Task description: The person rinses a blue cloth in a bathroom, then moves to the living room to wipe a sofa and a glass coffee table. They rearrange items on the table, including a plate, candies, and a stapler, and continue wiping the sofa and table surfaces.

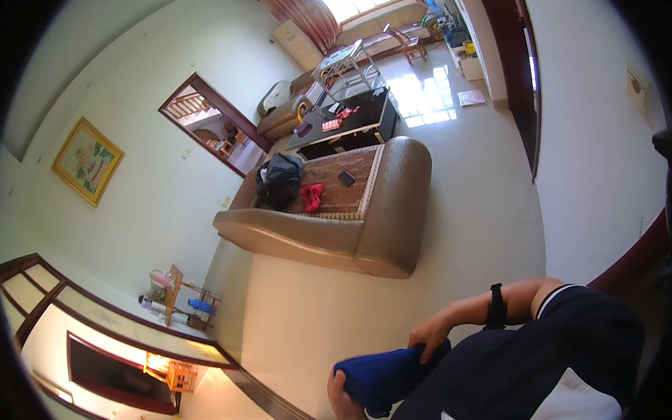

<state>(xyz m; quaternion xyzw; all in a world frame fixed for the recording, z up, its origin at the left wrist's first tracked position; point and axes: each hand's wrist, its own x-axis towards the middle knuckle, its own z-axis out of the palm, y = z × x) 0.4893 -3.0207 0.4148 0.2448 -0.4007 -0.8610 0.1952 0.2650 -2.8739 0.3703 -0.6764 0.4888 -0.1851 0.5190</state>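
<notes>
A folded blue cloth (386, 375), perhaps a garment, is held in front of my body at the lower right. My left hand (341, 393) grips its outer end, with the thumb on top and the other fingers mostly hidden. My right hand (432, 335) holds the end nearer my torso, its fingers over the upper edge. A black strap (495, 307) circles my right forearm. My dark short-sleeved shirt (486, 371) lies close against the cloth.
A brown sofa (397, 208) stands ahead, bearing a black bag (279, 181), a red cloth (313, 197) and a dark flat object (346, 178). Beyond is a black coffee table (360, 117). A small wooden stand (174, 293) is by the left wall, near a doorway.
</notes>
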